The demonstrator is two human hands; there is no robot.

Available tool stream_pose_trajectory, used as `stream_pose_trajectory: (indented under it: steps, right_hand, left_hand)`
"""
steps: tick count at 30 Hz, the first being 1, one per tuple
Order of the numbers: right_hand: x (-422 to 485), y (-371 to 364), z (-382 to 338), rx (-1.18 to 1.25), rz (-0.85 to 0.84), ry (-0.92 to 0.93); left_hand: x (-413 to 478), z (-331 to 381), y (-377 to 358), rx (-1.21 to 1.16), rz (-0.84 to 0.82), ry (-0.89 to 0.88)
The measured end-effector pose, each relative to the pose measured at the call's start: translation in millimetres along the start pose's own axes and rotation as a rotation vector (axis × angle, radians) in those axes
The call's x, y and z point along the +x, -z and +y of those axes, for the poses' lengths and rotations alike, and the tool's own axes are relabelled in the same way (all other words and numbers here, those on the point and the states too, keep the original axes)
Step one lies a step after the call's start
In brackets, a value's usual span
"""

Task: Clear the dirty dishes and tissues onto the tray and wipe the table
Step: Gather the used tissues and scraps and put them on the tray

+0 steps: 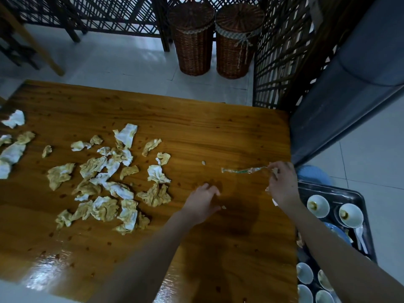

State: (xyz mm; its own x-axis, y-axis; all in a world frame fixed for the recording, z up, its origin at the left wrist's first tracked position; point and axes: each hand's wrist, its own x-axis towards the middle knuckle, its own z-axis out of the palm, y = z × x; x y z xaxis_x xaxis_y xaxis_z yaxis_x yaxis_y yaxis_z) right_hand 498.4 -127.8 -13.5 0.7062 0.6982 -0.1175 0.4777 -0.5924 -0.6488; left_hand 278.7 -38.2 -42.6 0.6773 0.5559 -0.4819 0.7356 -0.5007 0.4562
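My right grip [282, 184] pinched one end of the twisted clear plastic wrapper with green print [242, 170], which stretched out just above the brown wooden table [218, 132]. Held so thinly, it could slip and fall short of the dark rectangular tray [363, 200] sitting low beside the table's right edge. My left grip [203, 203] hovered with bent fingers near a pale scrap [223, 207]; I could not tell if it held anything. The crumpled, yellow-stained white tissues [105, 186] were light and could scatter to the floor if swept carelessly. I counted one wrapper, two scraps, roughly thirty overlapping tissues, six white bowls [318, 206] on the tray and two brown wicker baskets [192, 40] beyond
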Motion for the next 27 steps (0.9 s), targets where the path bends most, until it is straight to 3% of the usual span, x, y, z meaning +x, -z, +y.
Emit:
stream_pose_trajectory:
  steps: [8, 19, 23, 27]
  right_hand:
    - [0.6, 22.3, 36.1, -0.021, 0.018, -0.002]
    - [4.6, 31.6, 55.8, 0.034, -0.015, -0.012]
    - [7.3, 38.4, 54.6, 0.05, -0.011, 0.003]
    - [10.8, 42.8, 54.9, 0.061, 0.0, -0.015]
  left_hand:
    - [18.0, 24.6, -35.7, -0.018, -0.068, 0.004]
    - [18.4, 33.4, -41.2, 0.024, 0.025, -0.014]
    - [16.7, 33.6, -24.6, -0.074, 0.15, -0.017]
    - [30.2, 24.0, 5.7, -0.124, 0.302, 0.097]
